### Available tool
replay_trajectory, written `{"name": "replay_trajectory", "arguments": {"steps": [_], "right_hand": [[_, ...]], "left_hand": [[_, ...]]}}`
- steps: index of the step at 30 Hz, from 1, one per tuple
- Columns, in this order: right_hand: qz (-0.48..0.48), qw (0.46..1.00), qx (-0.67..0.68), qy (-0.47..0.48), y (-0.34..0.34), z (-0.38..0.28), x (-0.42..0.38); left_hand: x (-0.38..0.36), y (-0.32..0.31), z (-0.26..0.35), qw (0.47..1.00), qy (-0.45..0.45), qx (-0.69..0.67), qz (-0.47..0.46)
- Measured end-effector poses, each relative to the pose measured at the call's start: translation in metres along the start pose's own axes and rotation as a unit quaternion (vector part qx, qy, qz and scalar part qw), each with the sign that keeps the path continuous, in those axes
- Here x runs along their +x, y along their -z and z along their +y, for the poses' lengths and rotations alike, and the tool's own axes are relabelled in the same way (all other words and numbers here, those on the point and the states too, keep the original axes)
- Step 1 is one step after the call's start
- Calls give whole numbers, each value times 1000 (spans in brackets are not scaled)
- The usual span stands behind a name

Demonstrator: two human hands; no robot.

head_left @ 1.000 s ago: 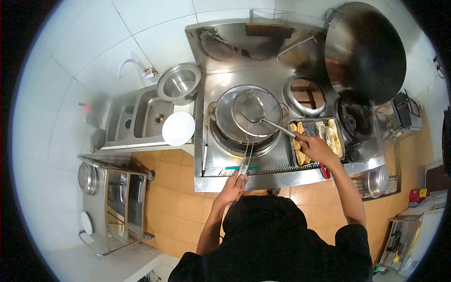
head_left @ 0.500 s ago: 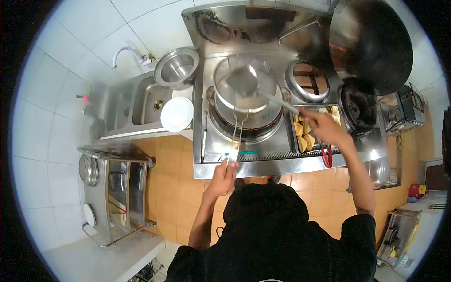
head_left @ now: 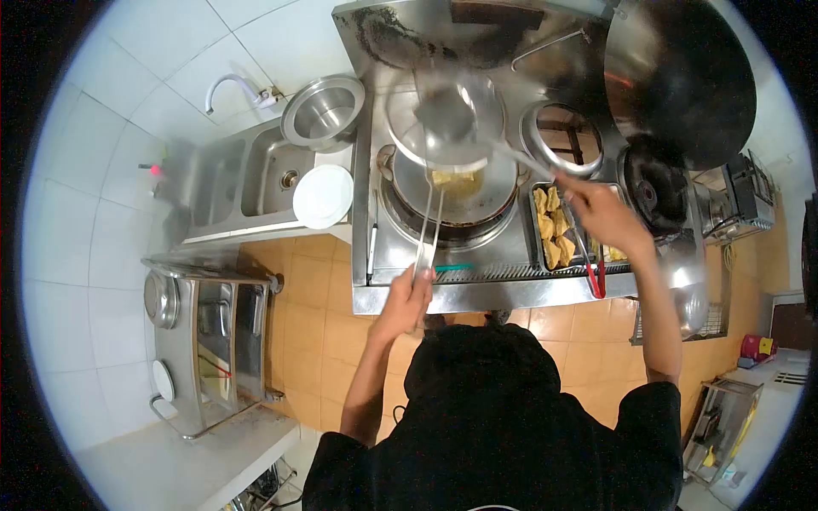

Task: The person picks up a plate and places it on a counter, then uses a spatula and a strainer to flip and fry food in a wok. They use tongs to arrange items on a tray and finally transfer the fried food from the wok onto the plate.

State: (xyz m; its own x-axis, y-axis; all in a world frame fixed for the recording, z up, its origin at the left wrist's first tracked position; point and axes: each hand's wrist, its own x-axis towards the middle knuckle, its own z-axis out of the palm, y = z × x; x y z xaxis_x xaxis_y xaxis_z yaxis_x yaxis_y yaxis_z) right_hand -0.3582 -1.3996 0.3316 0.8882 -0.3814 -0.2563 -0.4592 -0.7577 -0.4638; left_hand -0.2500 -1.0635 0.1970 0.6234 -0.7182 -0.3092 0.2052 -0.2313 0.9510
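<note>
Over the wok (head_left: 464, 192), your left hand (head_left: 409, 294) grips the strainer (head_left: 447, 119) handle, arm outstretched; your right hand (head_left: 601, 213) is clenched around the ladle (head_left: 445, 115) handle.

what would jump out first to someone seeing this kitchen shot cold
The round wire skimmer, raised over the steel wok at the stove's middle, its long handle gripped by the left hand. Beside it, the right hand holds a steel ladle above the steel tray of yellow fried pieces. A huge dark wok leans top right.
</note>
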Motion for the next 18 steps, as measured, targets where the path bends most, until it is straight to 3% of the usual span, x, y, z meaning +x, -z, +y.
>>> {"name": "replay_trajectory", "arguments": {"steps": [2, 5, 7, 8, 9, 12, 14, 17, 18], "right_hand": [[-7, 1000, 7, -3, -46, 38, 4], [-21, 999, 1, 40, -74, 66, 8], [-28, 1000, -6, 2, -53, 48, -1], [-59, 995, 2, -83, -24, 15, -7], [-15, 999, -22, -21, -11, 15, -8], [55, 998, -26, -5, 29, -22, -20], [100, 995, -28, 4, 36, -32, -26], [51, 999, -10, 2, -8, 9, -16], [28, 1000, -6, -8, -27, 17, -17]], "left_hand": [[1, -7, -44, 998, 58, -31, -18], [-1, -16, -76, 995, 58, -69, -41], [-3, -16, -59, 998, 45, -40, -31], [-1, -15, -34, 997, 72, -19, 10], [3, -8, -18, 999, 49, -9, 8], [8, 7, 38, 999, -45, 6, 4], [13, 10, 30, 997, -72, -24, -10], [7, 4, -5, 999, -27, 6, -18], [5, 2, -34, 999, 26, -10, -28]]}}
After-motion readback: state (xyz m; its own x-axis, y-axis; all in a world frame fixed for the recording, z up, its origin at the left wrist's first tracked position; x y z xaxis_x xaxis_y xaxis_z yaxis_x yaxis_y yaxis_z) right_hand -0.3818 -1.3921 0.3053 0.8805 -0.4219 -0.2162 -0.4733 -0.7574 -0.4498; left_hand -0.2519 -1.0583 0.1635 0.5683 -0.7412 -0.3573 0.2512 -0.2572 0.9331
